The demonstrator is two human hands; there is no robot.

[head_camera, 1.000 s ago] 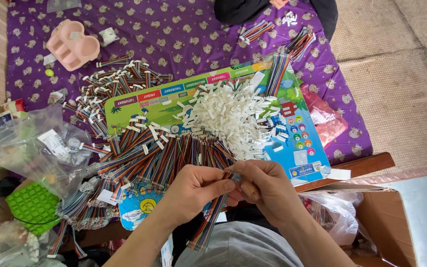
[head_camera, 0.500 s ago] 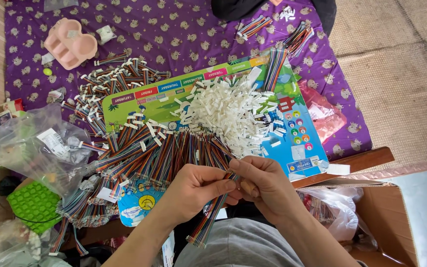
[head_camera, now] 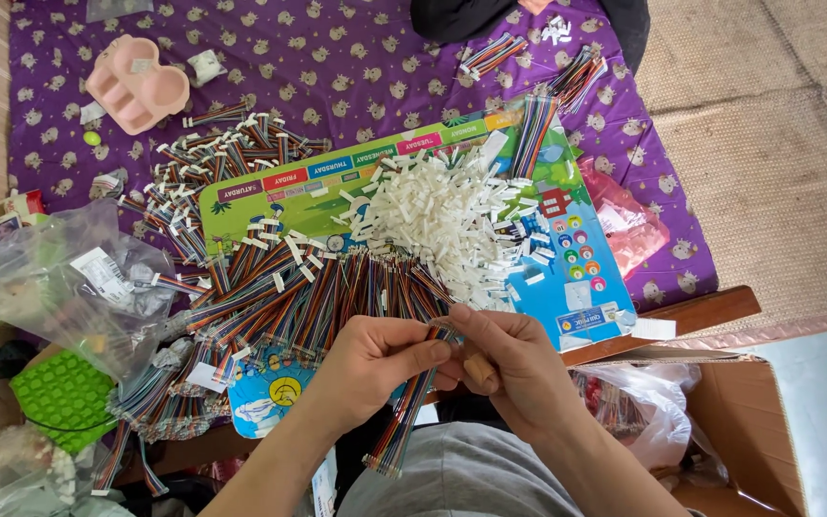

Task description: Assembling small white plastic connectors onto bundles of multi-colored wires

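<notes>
At the far left lies a crumpled clear plastic bag [head_camera: 69,287], glossy and soft, with a bumpy bright-green silicone mat [head_camera: 61,394] nearer the person and a pink moulded plastic tray [head_camera: 136,84] far off on the purple patterned cloth [head_camera: 337,48]. Rightward, a glossy printed cardboard chart [head_camera: 576,287] carries a fanned heap of flat multicoloured ribbon cables [head_camera: 299,287], thin, ribbed and limp, and beyond them a bristling mound of small white plastic connector housings [head_camera: 442,215].

Near the middle, the left hand [head_camera: 375,359] is curled, thumb and forefinger pinching one multicoloured ribbon cable strip [head_camera: 404,426] near its upper end; its loose tail hangs down toward the grey-clothed lap. The right hand [head_camera: 514,364] is closed around the same end, fingertips pressed together just against the left's.

Judging by this, the work in hand is fitting or checking the cable's end at a connector. That would call for a fine, steady alignment of small stiff parts against floppy wire.

At the near right stands an open brown cardboard box [head_camera: 768,431] with a thin clear bag [head_camera: 648,412] inside.
</notes>
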